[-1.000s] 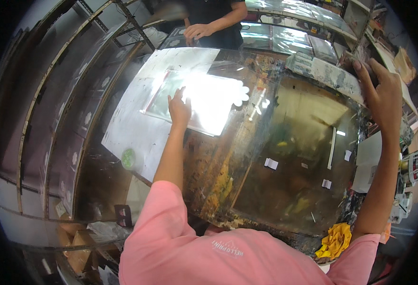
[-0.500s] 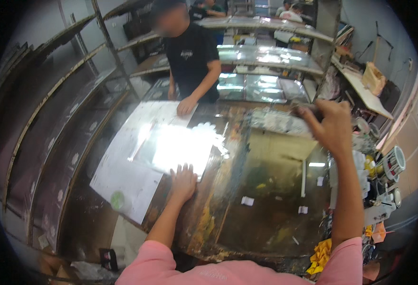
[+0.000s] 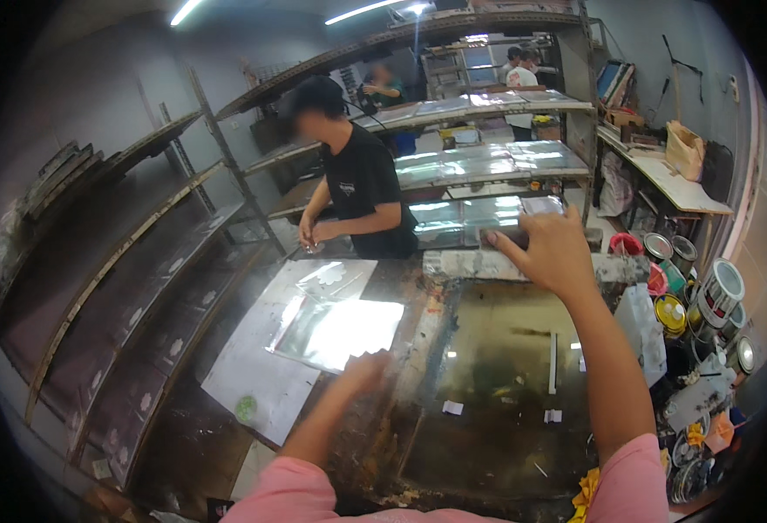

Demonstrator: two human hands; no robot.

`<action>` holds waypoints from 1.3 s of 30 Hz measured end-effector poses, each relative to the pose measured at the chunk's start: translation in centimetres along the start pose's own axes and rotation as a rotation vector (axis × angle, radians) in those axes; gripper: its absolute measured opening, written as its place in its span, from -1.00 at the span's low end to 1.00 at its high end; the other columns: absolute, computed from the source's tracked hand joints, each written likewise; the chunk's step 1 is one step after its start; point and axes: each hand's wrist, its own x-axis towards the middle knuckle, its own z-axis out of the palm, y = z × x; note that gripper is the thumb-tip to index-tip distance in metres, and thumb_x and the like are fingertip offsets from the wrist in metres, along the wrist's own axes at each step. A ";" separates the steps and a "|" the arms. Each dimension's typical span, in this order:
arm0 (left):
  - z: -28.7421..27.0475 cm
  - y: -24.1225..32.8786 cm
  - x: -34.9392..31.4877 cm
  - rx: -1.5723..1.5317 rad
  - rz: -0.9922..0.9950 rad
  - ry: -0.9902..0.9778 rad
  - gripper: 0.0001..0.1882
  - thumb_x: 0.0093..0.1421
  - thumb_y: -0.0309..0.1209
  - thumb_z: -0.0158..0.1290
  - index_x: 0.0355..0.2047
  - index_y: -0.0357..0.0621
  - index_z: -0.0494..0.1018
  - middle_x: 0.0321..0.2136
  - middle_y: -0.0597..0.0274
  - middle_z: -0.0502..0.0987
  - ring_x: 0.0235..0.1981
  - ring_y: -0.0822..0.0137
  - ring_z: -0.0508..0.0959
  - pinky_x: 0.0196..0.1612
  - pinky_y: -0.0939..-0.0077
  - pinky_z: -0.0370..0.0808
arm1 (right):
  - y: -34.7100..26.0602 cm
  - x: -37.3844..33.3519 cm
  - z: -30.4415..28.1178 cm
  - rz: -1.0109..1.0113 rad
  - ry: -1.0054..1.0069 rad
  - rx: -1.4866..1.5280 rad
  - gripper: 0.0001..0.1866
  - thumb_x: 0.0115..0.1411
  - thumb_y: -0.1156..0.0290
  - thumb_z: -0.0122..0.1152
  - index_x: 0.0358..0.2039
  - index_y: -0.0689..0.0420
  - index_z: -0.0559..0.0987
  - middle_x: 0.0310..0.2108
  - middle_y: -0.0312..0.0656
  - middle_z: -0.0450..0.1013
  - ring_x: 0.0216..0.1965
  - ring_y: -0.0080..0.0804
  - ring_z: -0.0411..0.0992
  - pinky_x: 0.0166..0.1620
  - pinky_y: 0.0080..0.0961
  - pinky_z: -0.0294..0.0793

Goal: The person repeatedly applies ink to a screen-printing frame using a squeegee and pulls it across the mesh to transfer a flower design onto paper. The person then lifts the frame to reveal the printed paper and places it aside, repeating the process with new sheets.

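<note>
My left hand (image 3: 368, 370) is at the near right corner of a shiny, mirror-like sheet (image 3: 340, 334), its fingers smeared by motion. That sheet lies on large white paper (image 3: 253, 364), with a pale flower shape (image 3: 331, 274) just beyond it. My right hand (image 3: 559, 250) is closed around a dark brown bar (image 3: 507, 237), mostly hidden by the hand, above the far rail (image 3: 475, 265) of a paint-stained frame. Inside the frame is a yellowish, see-through screen (image 3: 497, 349) with small white paper bits and a white strip (image 3: 553, 364) on it.
Across the table stands a co-worker (image 3: 362, 187) in a black shirt, hands together. Paint cans (image 3: 722, 283) and tubs crowd the right side. Racks (image 3: 148, 240) holding sheets line the left and back. A green round patch (image 3: 245, 409) lies on the white paper.
My view has tipped upward. My left hand went from lying flat with spread fingers to a blurred pose at the sheet's corner. The co-worker's hand has left the white paper.
</note>
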 end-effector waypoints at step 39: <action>4.6 33.8 2.3 -0.376 0.492 0.317 0.28 -0.05 0.69 0.01 0.33 -0.22 0.47 0.35 -0.22 0.38 0.42 -0.29 0.31 0.48 -0.62 -0.32 | -0.7 1.4 -0.4 0.002 -0.078 -0.117 -0.20 0.38 -0.26 0.00 -0.47 0.34 0.70 -0.45 0.16 0.64 -0.32 0.09 0.64 -0.10 -0.01 0.59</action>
